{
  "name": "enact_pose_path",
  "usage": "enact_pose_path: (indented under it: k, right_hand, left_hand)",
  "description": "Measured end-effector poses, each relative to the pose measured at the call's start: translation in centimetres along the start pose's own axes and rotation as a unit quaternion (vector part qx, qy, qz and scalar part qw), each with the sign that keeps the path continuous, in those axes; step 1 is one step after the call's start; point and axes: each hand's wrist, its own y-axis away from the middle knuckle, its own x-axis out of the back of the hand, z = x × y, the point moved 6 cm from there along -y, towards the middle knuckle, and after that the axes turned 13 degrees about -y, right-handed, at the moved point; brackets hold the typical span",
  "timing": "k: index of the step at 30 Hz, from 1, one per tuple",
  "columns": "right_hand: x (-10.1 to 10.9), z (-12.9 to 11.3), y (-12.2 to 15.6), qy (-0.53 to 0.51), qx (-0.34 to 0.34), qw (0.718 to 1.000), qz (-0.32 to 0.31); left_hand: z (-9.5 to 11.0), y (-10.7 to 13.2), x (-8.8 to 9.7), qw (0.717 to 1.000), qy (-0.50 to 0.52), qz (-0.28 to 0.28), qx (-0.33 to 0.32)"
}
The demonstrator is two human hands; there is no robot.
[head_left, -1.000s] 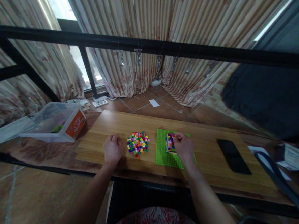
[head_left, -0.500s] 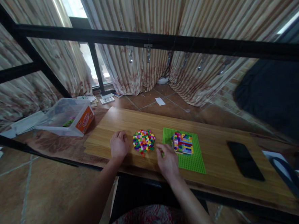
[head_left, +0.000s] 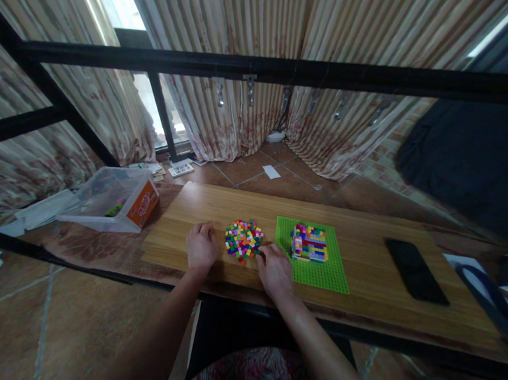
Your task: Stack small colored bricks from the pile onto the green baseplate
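A heap of small multicoloured bricks [head_left: 243,238] lies on a wooden board [head_left: 370,263]. To its right a green baseplate [head_left: 323,273] carries a low block of coloured bricks [head_left: 309,243]. My left hand [head_left: 201,246] rests on the board just left of the heap, its fingers curled into a loose fist with nothing visible in it. At the heap's near right edge my right hand [head_left: 274,267] has its fingers bent down onto the bricks; what they pinch is hidden.
A black phone [head_left: 416,270] lies flat on the board's right part. A clear plastic box with an orange label [head_left: 112,199] stands at the left, off the board. A black metal rail [head_left: 273,74] and curtains cross the back. Papers lie at the far right.
My right hand left the brick block on the green baseplate and travelled left to the near edge of the loose brick heap. The left hand stayed put.
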Motion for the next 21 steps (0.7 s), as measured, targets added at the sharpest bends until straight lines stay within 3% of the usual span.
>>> enact_pose_path:
  k: [11,21]
  right_hand:
    - [0.2,0.3,0.3,-0.041,-0.003,0.999,0.013]
    - [1.4,0.2,0.9,-0.162,0.002,0.987,0.019]
  left_hand:
    - [0.0,0.0,0.0,1.000,-0.004,0.000,-0.004]
    - [-0.3,-0.1,-0.3,1.000,-0.003,0.011,-0.004]
